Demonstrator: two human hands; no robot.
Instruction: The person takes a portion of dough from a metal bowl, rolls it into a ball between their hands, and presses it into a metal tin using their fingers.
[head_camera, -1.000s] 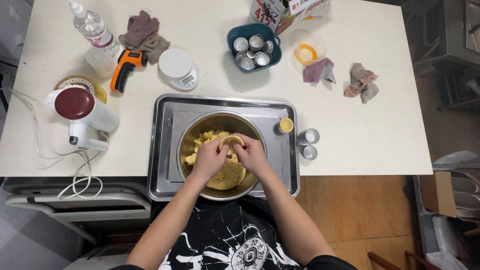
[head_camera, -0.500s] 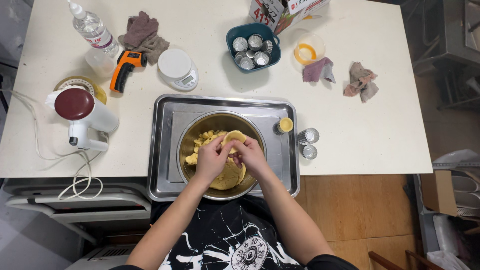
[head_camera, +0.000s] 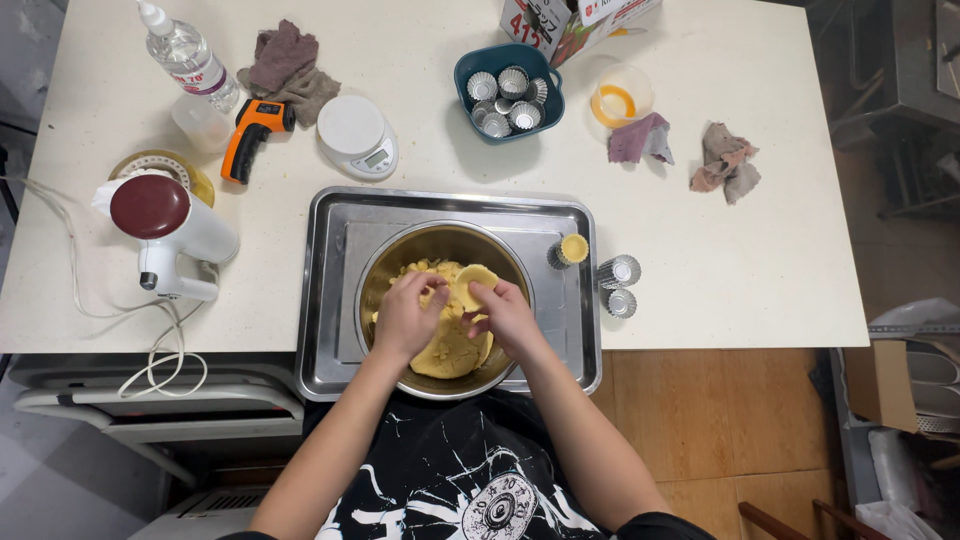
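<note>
1. Here, left hand (head_camera: 408, 318) and right hand (head_camera: 505, 315): each grip pinched on one dough disc (head_camera: 474, 284).
2. Beneath: steel bowl (head_camera: 400, 262) of dough, on tray (head_camera: 330, 290).
3. Beyond-right: filled tart mould (head_camera: 573, 248), counter (head_camera: 720, 260).
4. Risk: thin disc likely tears if stretched.

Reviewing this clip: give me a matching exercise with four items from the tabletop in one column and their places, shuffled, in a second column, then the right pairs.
Things:
1. piece of yellow dough
2. dough-filled tart mould
3. orange handheld thermometer
4. blue tub of empty tart moulds

Places:
A. on the table left of the white kitchen scale
B. at the far edge of the table, near the cardboard box
C. between the left hand and right hand, over the metal bowl
D. on the steel tray, right of the bowl

Pairs: 1-C, 2-D, 3-A, 4-B
</note>
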